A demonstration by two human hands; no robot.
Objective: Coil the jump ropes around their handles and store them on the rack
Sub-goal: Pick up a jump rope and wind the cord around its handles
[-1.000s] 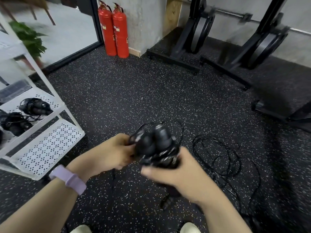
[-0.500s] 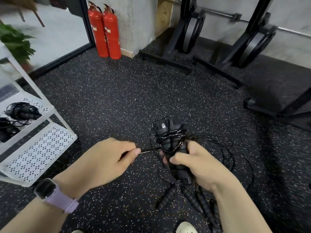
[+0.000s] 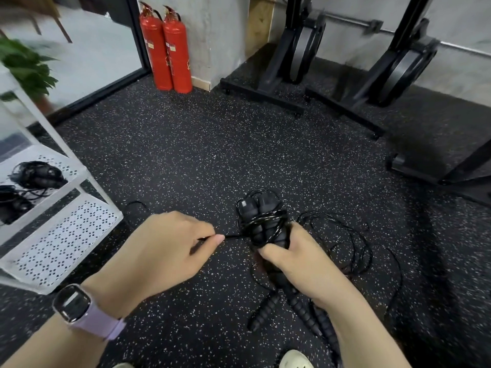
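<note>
My right hand (image 3: 297,258) grips a pair of black jump rope handles (image 3: 261,219) held together, with thin black cord wound across them. My left hand (image 3: 170,245) pinches the cord's free end (image 3: 232,236) just left of the bundle, pulling it taut. More loose cord (image 3: 353,245) lies in loops on the floor to the right. Other black ribbed handles (image 3: 300,306) lie on the floor below my right hand. At the left stands the white perforated rack (image 3: 61,232), and two coiled ropes (image 3: 39,175) rest on its upper shelf.
Two red fire extinguishers (image 3: 167,49) stand against the back wall. Black exercise machine bases (image 3: 279,96) cross the floor at the back and right. A green plant (image 3: 24,67) sits behind the rack. The tip of my shoe (image 3: 296,359) shows at the bottom edge.
The bundle went from being held in both hands to my right hand alone. My left hand drew the cord end out to the left and keeps it taut.
</note>
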